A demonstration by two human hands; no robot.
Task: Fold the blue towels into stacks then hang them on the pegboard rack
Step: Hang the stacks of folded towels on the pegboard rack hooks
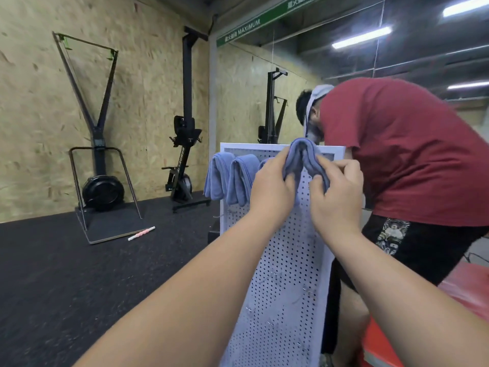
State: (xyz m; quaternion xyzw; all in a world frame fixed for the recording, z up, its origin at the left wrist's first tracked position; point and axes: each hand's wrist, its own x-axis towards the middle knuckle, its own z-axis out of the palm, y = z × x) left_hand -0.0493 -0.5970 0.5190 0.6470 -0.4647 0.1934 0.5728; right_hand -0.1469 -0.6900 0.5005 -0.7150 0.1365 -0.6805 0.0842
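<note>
A white pegboard rack [285, 260] stands upright in front of me. Two folded blue towels [230, 178] hang over pegs at its upper left, and a third shows only as a sliver behind my left hand. A folded blue towel [304, 154] is draped in an arch near the rack's top edge. My left hand [272, 186] pinches its left side and my right hand [338, 192] pinches its right side. The peg under this towel is hidden by the cloth and my fingers.
A person in a red shirt [402, 154] bends over right behind the rack. A red mat [423, 327] lies at lower right. Exercise machines [100, 154] stand along the wooden wall, and a pink and white roller stick [141, 233] lies on the black floor.
</note>
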